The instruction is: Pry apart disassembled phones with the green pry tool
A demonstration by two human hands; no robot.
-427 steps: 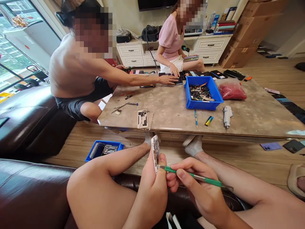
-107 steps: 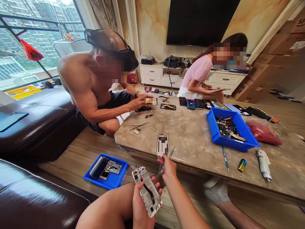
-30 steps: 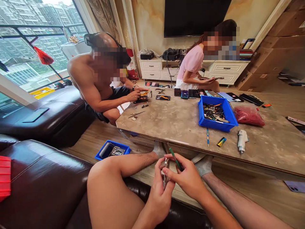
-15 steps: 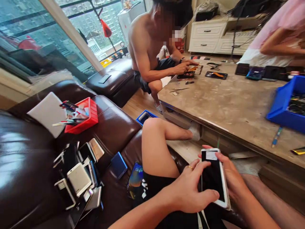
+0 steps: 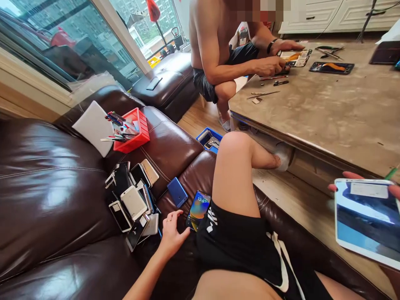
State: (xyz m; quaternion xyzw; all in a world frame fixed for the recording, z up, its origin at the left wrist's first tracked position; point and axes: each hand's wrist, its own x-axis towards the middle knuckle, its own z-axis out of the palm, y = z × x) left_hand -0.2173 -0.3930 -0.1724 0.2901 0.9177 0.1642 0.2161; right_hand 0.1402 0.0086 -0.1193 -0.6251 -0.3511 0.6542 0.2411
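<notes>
My left hand [image 5: 173, 234] hovers over the brown sofa, thumb and fingers apart with nothing in them. It is beside a phone with a lit screen [image 5: 198, 208] that shows 13:42. Just beyond lies a blue phone [image 5: 177, 192], and to the left is a jumbled heap of phones, with a gold-white one [image 5: 133, 202] on top. At the right edge, my right hand [image 5: 351, 176] grips a white-framed phone [image 5: 365, 216] with a dark, reflecting screen and a white label at its top. Most of that hand is hidden behind the phone or out of frame.
A red basket [image 5: 145, 129] of pens and tools stands on the sofa [image 5: 78, 183]. On the floor is a blue bin [image 5: 200, 135] with phones. Across the low table [image 5: 328, 108], another person works on an opened phone [image 5: 298, 58]; pliers [image 5: 329, 53] lie close by.
My left hand has left the white-framed phone and moved left over the sofa. My right hand has carried that phone to the right. The view has shifted down and left.
</notes>
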